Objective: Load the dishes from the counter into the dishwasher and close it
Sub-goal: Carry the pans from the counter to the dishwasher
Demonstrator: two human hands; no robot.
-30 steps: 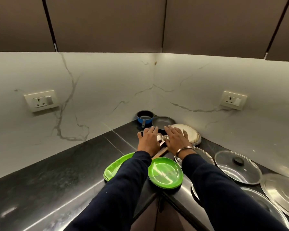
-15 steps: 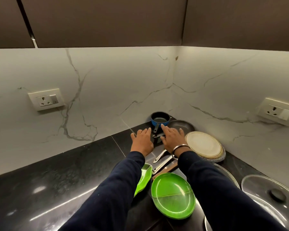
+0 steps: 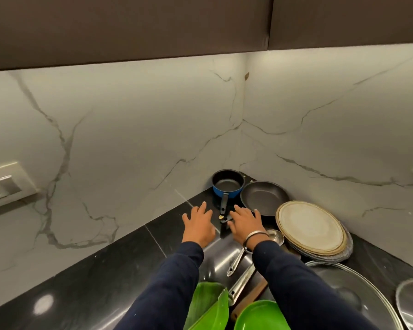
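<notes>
A small blue saucepan (image 3: 227, 185) stands in the back corner of the black counter (image 3: 100, 277), its black handle pointing toward me. Beside it sits a dark frying pan (image 3: 264, 197). My left hand (image 3: 198, 223) hovers with fingers spread just left of the handle. My right hand (image 3: 244, 222), also spread, is over the frying pan's handle end, holding nothing. A stack of beige plates (image 3: 312, 227) lies to the right. Steel ladles (image 3: 244, 270) and a wooden-handled tool lie under my right forearm. Green plates (image 3: 258, 315) are at the near edge.
Glass lids (image 3: 358, 294) lie at the lower right. A wall socket (image 3: 3, 186) is at the left on the marble backsplash. Dark cabinets hang overhead. The dishwasher is out of view.
Both hands have left the ladles and reached farther back toward the saucepan and frying pan handles. The camera has come closer and turned left.
</notes>
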